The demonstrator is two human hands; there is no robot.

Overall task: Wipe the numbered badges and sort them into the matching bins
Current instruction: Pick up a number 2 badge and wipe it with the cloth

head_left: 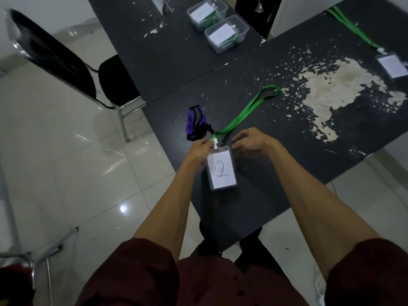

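My left hand (pixel 199 151) pinched the badge (pixel 221 170) by its top so it lay flat. My right hand (pixel 254 140) hung loose beside it, empty.

The left hand's (pixel 199 151) fingers (pixel 204 141) are bunched at the top of the badge (pixel 221 171), and whether they pinch its clip, the purple cloth (pixel 195 122) or both cannot be told. The right hand's (pixel 254 140) fingertips curl down out of sight beside the badge's corner, so contact is unclear. The paper labels on the two bins (pixel 240 24) are too blurred to read. A second badge (pixel 391 65) is smeared and cut by the right edge, its number unreadable.
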